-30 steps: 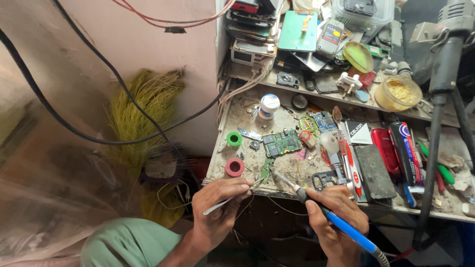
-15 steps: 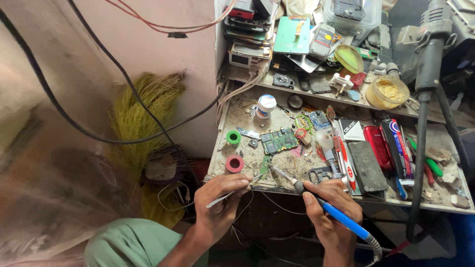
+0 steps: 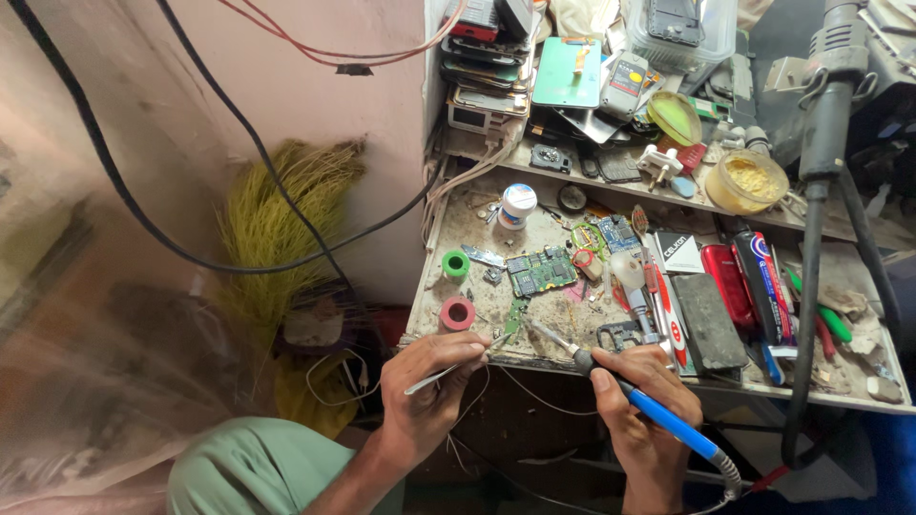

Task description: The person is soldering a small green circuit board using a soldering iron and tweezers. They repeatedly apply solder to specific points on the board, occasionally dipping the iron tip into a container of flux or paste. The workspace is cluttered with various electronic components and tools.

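Note:
My right hand grips a blue-handled soldering iron; its metal tip reaches up-left over the front edge of the workbench. My left hand pinches thin metal tweezers, whose points come close to the iron's tip near a small green board piece. A larger green circuit board lies farther back on the bench. The iron's cord runs off toward the bottom right.
A red tape roll and a green one sit at the bench's left. Tools, pens and a dark block crowd the right side. Phones are stacked on the shelf behind. A hot-air handle hangs at right; a broom leans at left.
The view has shifted slightly, so the bench sits a little more to the left. Both hands have come a little closer to the bench's front edge, still holding the tweezers and the iron.

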